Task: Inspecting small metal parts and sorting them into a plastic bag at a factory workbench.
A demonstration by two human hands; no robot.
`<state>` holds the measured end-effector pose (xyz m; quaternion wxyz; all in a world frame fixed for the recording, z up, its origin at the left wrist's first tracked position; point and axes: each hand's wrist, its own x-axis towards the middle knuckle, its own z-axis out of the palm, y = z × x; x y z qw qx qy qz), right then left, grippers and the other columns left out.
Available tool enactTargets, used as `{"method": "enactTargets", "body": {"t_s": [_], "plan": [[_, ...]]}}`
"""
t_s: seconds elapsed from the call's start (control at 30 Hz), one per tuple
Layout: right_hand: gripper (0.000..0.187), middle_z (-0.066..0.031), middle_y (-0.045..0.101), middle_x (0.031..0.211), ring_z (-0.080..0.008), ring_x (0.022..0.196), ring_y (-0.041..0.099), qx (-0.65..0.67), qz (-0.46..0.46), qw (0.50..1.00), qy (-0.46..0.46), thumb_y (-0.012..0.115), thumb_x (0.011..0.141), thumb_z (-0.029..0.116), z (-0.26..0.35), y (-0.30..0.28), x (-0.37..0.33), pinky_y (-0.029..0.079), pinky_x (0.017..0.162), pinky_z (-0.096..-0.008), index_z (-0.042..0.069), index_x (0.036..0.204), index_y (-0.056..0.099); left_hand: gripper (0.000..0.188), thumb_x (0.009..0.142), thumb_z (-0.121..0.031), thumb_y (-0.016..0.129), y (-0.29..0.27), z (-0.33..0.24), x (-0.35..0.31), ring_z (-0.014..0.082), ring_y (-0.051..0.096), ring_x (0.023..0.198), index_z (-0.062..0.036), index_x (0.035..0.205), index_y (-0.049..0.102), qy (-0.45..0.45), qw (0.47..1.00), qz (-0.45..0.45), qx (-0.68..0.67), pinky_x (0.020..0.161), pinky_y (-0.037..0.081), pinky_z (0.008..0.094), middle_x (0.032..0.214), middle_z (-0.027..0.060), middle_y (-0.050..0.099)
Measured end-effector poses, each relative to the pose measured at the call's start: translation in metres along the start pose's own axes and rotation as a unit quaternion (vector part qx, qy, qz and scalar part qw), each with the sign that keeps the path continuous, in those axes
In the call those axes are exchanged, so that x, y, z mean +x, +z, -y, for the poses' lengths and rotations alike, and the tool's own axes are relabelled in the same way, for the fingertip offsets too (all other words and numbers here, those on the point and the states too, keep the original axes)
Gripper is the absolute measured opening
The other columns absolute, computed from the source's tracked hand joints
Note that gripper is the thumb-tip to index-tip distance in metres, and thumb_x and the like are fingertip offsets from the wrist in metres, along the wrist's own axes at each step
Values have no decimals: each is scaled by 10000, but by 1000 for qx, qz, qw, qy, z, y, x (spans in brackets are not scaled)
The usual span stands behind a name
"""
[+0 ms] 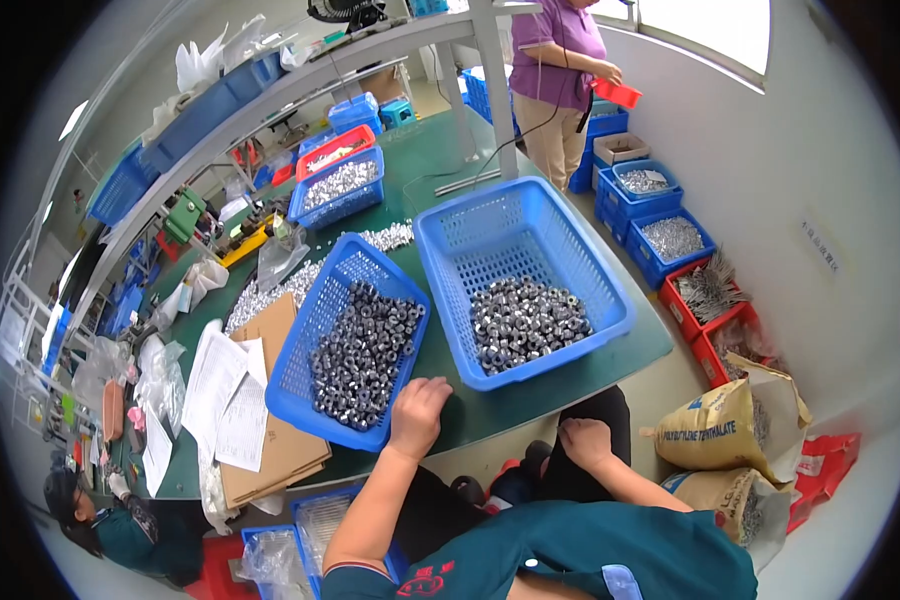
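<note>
Two blue perforated baskets stand side by side on the green table. The narrower left basket point(288, 385) is tilted and holds many small dark metal nut-like parts point(362, 350). Inside the wider right basket point(490, 225) lies a heap of similar parts point(528, 322). My left hand point(420, 415) is at the table's near edge, close beside the left basket's lower right corner. Its fingers are bent and pressed together; what they hold, if anything, is hidden. My right hand point(585, 442) rests on my dark-trousered thigh, below the table edge, curled into a loose fist.
Cardboard and papers point(235, 400) lie left of the baskets. Loose silvery parts point(385, 237) spread behind, near another filled blue basket point(340, 205). At right are filled bins point(670, 235) and sacks point(715, 425). A person in purple point(560, 60) holds a red tray; another person point(120, 530) sits lower left.
</note>
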<state>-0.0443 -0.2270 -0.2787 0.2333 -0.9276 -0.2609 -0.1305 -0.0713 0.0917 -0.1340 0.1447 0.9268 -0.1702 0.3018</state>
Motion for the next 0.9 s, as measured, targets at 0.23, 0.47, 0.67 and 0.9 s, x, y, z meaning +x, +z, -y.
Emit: {"method": "enactTargets", "body": {"t_s": [0.23, 0.47, 0.67, 0.9], "plan": [[130, -139, 663, 727, -304, 636, 656, 341, 99, 927, 123, 708, 847, 196, 64, -53, 25, 511, 568, -368, 73, 889, 713, 180, 882, 64, 630, -25, -66, 2, 167, 660, 901, -5, 1042, 675, -350, 779, -152, -497, 793, 533, 267, 1036, 63, 669], [86, -115, 624, 696, -287, 640, 640, 379, 62, 919, -89, 694, 836, 66, 134, -124, 84, 502, 568, -357, 25, 887, 637, 381, 855, 82, 605, -34, -94, -27, 142, 633, 879, 10, 1226, 553, -401, 616, -119, -668, 782, 519, 254, 1041, 92, 640], [77, -115, 626, 691, -303, 614, 628, 371, 69, 916, -133, 681, 834, 62, 147, -118, 80, 495, 554, -367, 28, 836, 612, 435, 868, 102, 579, -42, -102, -37, 119, 598, 939, 7, 1286, 503, -404, 629, -86, -659, 866, 507, 259, 1039, 75, 615], [82, -105, 626, 687, -271, 597, 625, 281, 75, 937, -192, 696, 823, 59, 143, -122, 77, 483, 539, -359, 55, 894, 657, 483, 877, 97, 587, -42, -101, -48, 145, 607, 998, 11, 1341, 485, -376, 708, -19, -598, 898, 497, 268, 1081, 98, 630]]}}
